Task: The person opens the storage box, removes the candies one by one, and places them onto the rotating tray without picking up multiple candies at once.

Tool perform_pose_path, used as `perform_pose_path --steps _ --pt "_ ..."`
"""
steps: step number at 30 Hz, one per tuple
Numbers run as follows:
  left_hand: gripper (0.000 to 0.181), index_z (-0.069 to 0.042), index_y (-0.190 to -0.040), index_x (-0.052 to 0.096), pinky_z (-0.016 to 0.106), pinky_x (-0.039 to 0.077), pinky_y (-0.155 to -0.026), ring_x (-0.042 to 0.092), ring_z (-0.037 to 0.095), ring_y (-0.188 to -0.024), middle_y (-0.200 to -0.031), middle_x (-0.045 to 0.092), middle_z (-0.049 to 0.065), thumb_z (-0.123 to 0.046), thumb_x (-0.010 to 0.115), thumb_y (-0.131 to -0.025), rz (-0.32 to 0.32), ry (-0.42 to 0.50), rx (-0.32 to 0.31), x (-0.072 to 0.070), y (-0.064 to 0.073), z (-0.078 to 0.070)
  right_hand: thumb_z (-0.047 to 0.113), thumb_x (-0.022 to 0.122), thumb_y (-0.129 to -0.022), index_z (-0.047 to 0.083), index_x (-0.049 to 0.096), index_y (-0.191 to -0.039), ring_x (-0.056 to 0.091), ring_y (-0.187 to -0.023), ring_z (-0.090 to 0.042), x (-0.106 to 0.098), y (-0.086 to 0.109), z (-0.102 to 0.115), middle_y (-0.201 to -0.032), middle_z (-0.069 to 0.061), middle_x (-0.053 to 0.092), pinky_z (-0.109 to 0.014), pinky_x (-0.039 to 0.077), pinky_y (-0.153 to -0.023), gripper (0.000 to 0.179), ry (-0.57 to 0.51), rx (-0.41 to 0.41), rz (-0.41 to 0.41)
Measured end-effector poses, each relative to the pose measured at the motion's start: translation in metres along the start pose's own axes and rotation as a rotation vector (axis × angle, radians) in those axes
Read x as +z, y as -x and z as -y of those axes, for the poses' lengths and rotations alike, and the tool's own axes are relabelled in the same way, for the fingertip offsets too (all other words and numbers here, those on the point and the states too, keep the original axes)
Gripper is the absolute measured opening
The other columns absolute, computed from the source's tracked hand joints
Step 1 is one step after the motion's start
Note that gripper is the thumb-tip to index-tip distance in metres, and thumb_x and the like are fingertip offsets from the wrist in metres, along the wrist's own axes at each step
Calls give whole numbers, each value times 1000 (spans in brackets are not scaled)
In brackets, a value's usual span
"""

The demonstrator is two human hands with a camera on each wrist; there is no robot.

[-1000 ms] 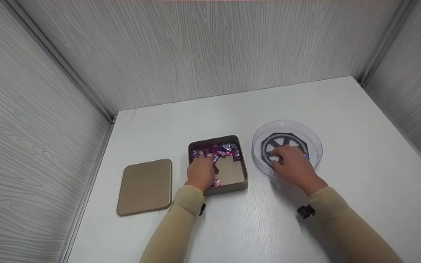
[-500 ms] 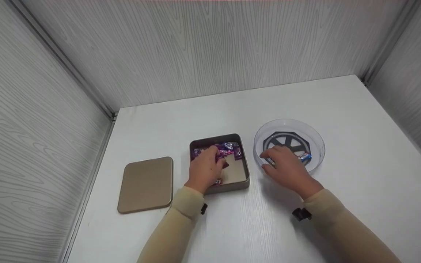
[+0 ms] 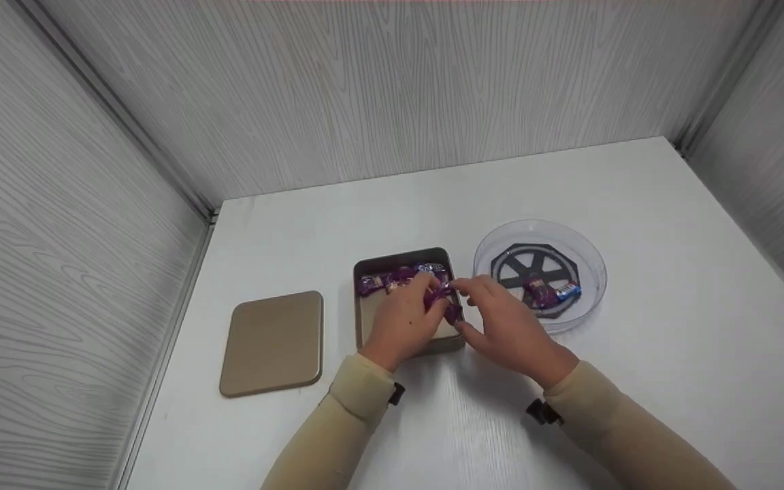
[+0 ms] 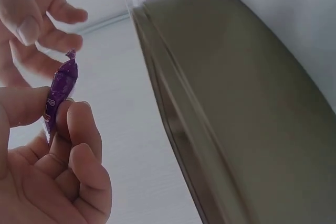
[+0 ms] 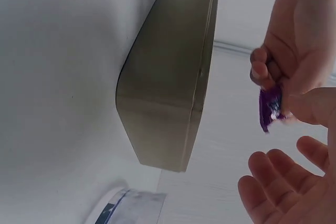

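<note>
My left hand [image 3: 402, 318] pinches a purple-wrapped candy [image 4: 62, 88] between thumb and fingers, over the right part of the gold tin [image 3: 363, 316]. My right hand [image 3: 506, 327] is close by at the tin's right edge, its fingers spread and slightly bent around the candy's far end. In the right wrist view its fingertips [image 5: 257, 162] stand apart from the candy [image 5: 270, 106]. More purple-wrapped candies [image 3: 370, 284] lie along the tin's back side. Part of the tin's inside is hidden under the left hand.
A round clear plastic dish [image 3: 596, 272] stands right of the tin. In it lie a purple candy [image 3: 540, 292] and a blue-wrapped candy [image 3: 568, 291], over a black wheel-like pattern. The tin's gold lid [image 3: 273, 344] lies flat at the left. Wood-grain panels [image 3: 392, 88] enclose the white table.
My left hand has come up from among the candies and moved right with one purple candy. My right hand has left the dish and moved left to the tin, uncovering the dish's candies.
</note>
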State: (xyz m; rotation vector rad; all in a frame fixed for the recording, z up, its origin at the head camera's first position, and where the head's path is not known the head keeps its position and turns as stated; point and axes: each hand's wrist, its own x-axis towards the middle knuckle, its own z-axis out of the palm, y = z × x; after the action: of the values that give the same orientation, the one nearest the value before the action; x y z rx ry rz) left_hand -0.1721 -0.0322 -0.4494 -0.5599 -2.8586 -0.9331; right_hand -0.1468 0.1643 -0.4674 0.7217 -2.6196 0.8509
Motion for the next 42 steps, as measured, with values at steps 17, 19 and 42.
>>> perform_pose_path --steps 17,19,42 --pt "28 -22 -119 61 39 51 -75 62 15 -83 -100 70 -2 -36 67 -96 70 45 2 5 2 -16 12 78 -87 15 63 -111 57 -87 -11 8 4 3 -100 3 57 -30 52 -74 28 8 -5 -16" --pt "28 -22 -119 61 38 51 -75 61 15 -82 -99 70 -2 -37 66 -97 79 41 0 6 2 -16 10 76 -87 16 63 -109 57 -86 -9 8 4 2 -99 4 56 -29 52 -74 26 2 -6 -16" --pt "31 -15 -124 64 36 51 -72 60 12 -76 -91 66 -7 -33 63 -99 180 2 -141 5 1 26 13 67 -91 8 65 -105 56 -91 -28 -4 0 -91 -97 -7 63 -45 47 -80 15 91 367 140"
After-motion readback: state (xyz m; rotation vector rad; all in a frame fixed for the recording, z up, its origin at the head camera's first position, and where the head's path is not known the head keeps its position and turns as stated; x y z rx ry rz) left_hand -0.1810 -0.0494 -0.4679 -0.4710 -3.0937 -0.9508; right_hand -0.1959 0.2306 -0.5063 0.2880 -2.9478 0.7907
